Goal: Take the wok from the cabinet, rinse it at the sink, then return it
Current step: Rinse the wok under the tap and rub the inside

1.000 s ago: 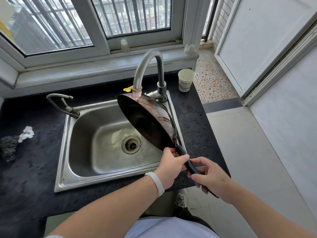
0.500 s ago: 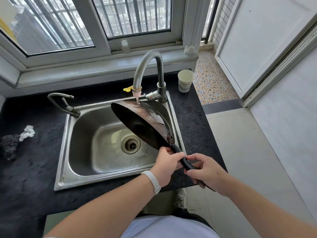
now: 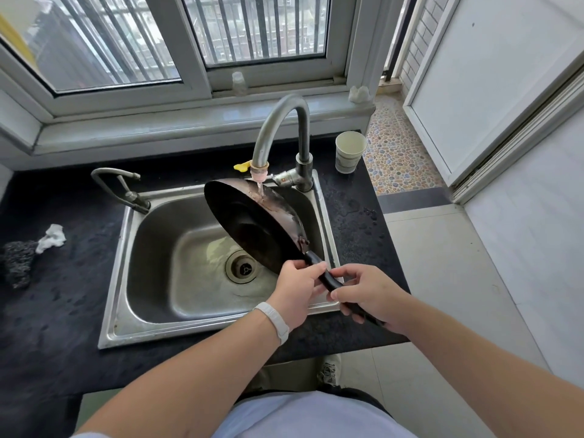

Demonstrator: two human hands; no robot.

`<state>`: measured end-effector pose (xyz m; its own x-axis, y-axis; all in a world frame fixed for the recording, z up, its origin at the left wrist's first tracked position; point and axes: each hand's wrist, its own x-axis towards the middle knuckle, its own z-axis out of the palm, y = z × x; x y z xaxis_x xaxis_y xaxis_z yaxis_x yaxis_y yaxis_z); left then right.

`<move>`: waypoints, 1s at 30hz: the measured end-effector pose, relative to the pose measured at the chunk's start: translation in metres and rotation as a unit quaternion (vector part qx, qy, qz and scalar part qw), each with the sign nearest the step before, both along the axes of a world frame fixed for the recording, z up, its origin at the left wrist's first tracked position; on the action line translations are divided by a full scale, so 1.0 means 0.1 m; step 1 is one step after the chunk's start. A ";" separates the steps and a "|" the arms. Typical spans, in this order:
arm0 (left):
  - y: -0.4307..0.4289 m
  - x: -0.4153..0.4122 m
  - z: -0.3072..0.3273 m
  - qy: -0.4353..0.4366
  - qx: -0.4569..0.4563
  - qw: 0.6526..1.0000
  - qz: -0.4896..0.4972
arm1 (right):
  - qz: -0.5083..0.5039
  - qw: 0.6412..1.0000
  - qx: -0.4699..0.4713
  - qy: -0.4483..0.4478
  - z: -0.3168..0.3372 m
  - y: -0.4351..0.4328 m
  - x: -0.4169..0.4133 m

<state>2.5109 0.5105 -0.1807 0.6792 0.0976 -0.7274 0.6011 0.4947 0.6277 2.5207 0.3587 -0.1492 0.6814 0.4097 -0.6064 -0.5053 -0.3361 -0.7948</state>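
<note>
At the left edge of the frame, a dark scouring pad point(image 3: 17, 262) and a crumpled white tissue point(image 3: 52, 238) lie on the black surface point(image 3: 63, 311). A small side tap point(image 3: 121, 189) stands at the upper left corner of the steel sink point(image 3: 164, 254). Centre frame, the wok point(image 3: 252, 229) is tilted steeply over the basin, its far rim under the tall faucet point(image 3: 281, 134), where a thin stream of water lands. The left hand point(image 3: 297, 289) is closed on the black handle point(image 3: 325, 276) near the wok; the right hand point(image 3: 366, 295) is clamped on it farther back. A paper cup point(image 3: 349, 151) stands at upper right.
</note>
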 end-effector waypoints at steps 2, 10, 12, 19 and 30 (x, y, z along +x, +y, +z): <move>0.06 0.03 0.00 0.003 -0.013 1.000 0.018 | -0.006 1.000 0.017 0.002 0.01 0.06 0.05; 0.30 0.02 0.00 -0.034 -0.099 0.994 0.028 | -0.010 0.998 0.051 0.041 0.04 0.30 0.15; 0.34 -0.02 0.00 -0.056 -0.138 0.988 0.026 | -0.010 0.998 0.052 0.046 0.05 0.37 0.16; 0.40 -0.07 -0.07 -0.072 -0.149 0.986 0.038 | 0.071 0.997 0.004 0.015 0.08 0.43 0.20; 0.50 -0.14 -0.06 -0.060 -0.108 0.990 0.070 | 0.235 0.945 -0.209 -0.088 0.09 0.73 0.22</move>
